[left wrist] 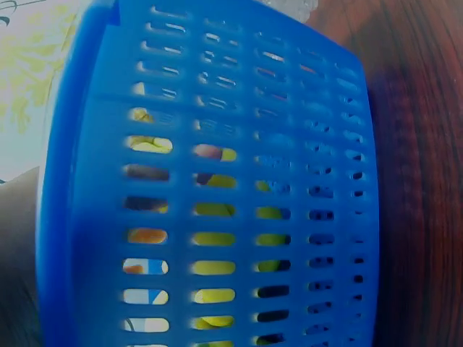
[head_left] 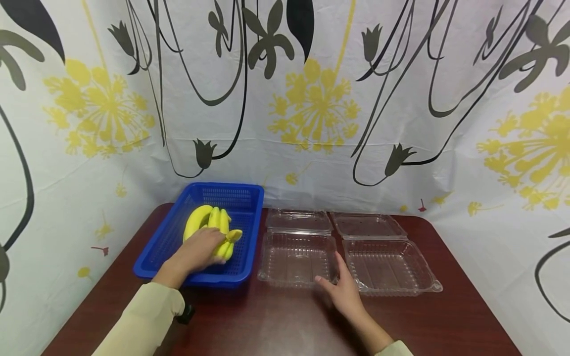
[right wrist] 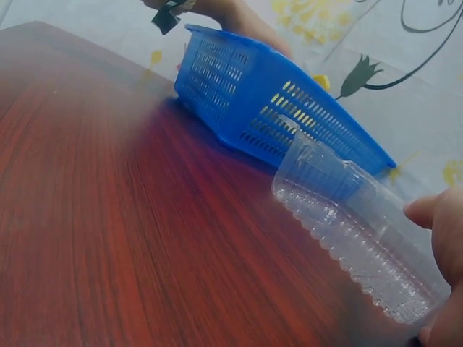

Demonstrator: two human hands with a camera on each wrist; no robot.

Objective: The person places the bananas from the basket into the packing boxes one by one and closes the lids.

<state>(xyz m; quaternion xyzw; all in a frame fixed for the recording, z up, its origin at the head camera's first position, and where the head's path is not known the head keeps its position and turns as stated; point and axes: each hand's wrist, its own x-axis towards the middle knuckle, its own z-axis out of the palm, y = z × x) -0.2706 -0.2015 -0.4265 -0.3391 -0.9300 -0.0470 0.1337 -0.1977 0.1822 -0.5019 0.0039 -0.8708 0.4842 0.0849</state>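
Observation:
Yellow bananas lie in a blue plastic basket on the left of the table. My left hand reaches over the basket's near rim and grips a bunch of bananas, its stem end pointing right. In the left wrist view the basket wall hides most of that hand, and yellow shows through the slots. My right hand is at the near right corner of a clear hinged container, with thumb and forefinger spread along its edges. The right wrist view shows the thumb over the container's side.
A second clear container stands open to the right, its lid laid back. The first container's lid also lies back. All stand on a dark red wooden table. A patterned curtain hangs behind and at both sides.

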